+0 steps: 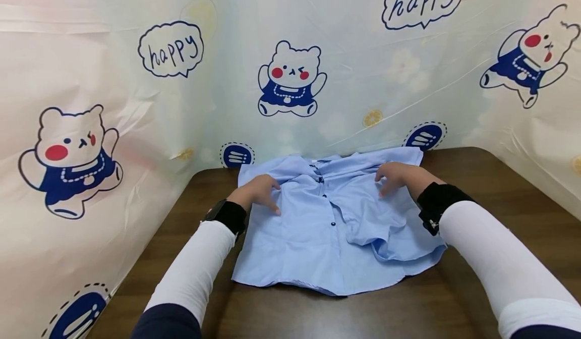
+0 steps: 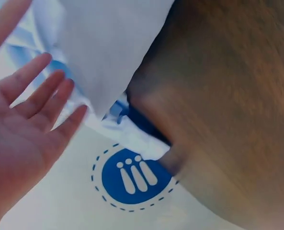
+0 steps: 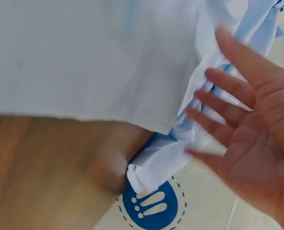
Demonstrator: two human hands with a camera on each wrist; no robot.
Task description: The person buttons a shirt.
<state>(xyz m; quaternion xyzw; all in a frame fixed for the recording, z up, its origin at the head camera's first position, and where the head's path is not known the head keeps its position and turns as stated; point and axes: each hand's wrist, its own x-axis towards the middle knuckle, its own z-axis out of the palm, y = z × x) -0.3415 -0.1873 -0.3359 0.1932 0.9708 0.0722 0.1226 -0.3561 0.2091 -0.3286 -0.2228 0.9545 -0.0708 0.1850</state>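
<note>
A light blue button-up shirt lies front up, its collar end at the far side and its hem toward me. Small dark buttons run down its middle. On the right half, loose folds bunch over the front. My left hand is over the shirt's left side, fingers spread, nothing held. Over the upper right part is my right hand, its fingers loosely bent and holding nothing. Both wrist views show the left palm and the right palm with fingers apart beside the cloth. Whether any fingertip touches the fabric cannot be told.
The shirt rests on a brown wooden table, whose rounded far corners meet a printed curtain hanging behind and along both sides. Black bands with small devices are strapped on both wrists. White sleeves cover the forearms.
</note>
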